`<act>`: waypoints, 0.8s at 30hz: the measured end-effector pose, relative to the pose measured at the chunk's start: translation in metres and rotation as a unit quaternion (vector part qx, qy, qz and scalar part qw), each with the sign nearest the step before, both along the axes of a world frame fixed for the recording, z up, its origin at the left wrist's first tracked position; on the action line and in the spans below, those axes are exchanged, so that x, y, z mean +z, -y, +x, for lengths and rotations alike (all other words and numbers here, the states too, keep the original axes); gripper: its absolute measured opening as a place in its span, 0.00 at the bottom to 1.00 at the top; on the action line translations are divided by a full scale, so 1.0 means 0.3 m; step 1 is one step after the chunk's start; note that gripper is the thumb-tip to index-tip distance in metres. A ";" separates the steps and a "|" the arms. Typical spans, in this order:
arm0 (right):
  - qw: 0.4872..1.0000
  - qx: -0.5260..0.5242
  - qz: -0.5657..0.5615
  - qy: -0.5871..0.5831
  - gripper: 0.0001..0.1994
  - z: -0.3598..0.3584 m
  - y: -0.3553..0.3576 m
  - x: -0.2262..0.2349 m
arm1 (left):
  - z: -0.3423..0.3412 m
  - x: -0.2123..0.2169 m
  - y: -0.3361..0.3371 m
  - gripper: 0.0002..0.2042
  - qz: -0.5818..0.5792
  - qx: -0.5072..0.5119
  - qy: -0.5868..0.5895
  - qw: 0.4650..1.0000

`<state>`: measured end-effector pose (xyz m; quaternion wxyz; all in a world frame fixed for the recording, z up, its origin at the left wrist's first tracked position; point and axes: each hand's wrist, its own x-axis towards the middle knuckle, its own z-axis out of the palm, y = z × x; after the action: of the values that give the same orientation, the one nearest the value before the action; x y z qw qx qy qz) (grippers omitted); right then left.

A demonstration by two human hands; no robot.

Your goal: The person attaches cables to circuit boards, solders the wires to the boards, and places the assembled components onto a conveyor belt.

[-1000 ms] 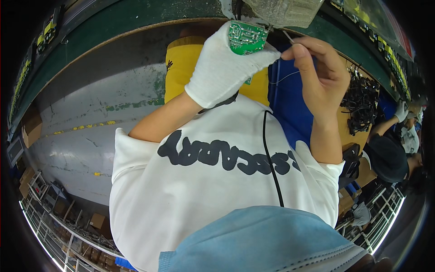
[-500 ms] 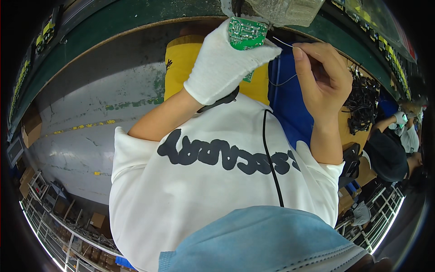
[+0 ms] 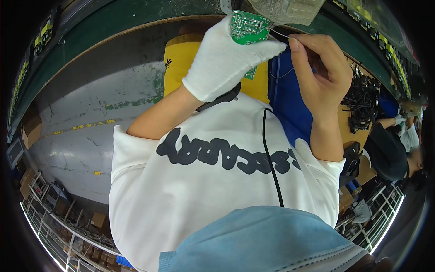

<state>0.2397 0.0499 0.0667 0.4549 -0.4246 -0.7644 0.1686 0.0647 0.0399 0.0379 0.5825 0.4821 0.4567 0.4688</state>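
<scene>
The gloved left hand (image 3: 226, 61) grips a green circuit board (image 3: 248, 27), raised at the top of the view just under a clear plastic bag (image 3: 283, 8); the bare right hand (image 3: 324, 75) pinches a thin white wire (image 3: 282, 72) running from the board's edge; a brown carton (image 3: 31, 129) sits on the floor far left; yellow labels (image 3: 45, 31) dot the dark rail, upper left.

Circuit board (image 3: 248, 27) in left hand (image 3: 226, 63); right hand (image 3: 319, 72) just right, pinching wire (image 3: 283, 35).
</scene>
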 end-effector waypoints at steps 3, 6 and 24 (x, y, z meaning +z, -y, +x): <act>1.000 0.000 0.000 0.000 0.04 -0.006 0.000 0.001 | 0.000 -0.004 0.003 0.15 -0.009 -0.006 0.017 1.000; 1.000 -0.001 0.000 0.007 0.05 -0.010 -0.003 0.003 | 0.002 -0.009 0.000 0.15 0.000 -0.001 0.019 1.000; 0.999 -0.001 -0.010 0.034 0.06 -0.021 0.009 0.022 | 0.004 -0.025 -0.001 0.16 0.078 0.012 -0.009 0.997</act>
<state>0.2335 0.0470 0.0732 0.4245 -0.4355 -0.7773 0.1609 0.0658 0.0401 0.0304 0.5332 0.5251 0.4296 0.5054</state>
